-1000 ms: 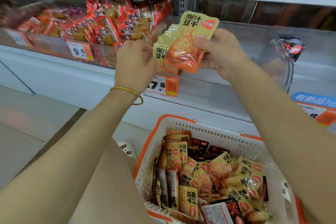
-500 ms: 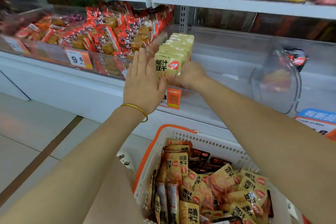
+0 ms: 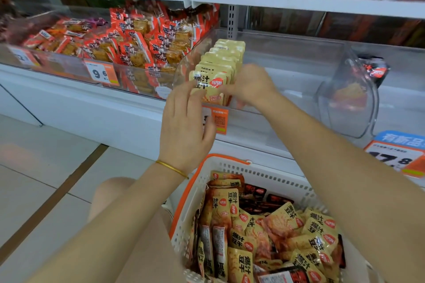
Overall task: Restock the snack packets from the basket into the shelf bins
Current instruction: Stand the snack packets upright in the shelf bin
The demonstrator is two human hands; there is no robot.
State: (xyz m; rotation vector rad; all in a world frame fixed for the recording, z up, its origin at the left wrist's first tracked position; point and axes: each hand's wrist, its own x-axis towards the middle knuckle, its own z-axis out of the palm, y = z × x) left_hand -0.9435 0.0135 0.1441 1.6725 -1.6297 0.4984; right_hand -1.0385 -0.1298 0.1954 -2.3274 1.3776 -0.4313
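A row of yellow snack packets [image 3: 224,57] stands upright at the left end of a clear shelf bin [image 3: 299,57]. My right hand [image 3: 253,85] reaches into the bin, its fingers closed on the right edge of the front packet [image 3: 207,86]. With fingers spread, my left hand [image 3: 186,119] is just in front of the bin, fingertips touching that packet's left side. Below, a white basket with an orange rim [image 3: 259,172] holds several more yellow packets [image 3: 282,223] and a few dark ones [image 3: 255,190].
The bin to the left holds red-orange packets [image 3: 138,41] behind a price tag [image 3: 101,72]. A clear scoop-shaped divider [image 3: 347,101] stands at the right of the yellow packets' bin. Another shelf [image 3: 299,2] runs overhead. Tiled floor [image 3: 41,179] lies to the left.
A second ago my right hand held a packet up above the bin; it has since come down into the front of the row. My left hand moved from the row's side to its front.
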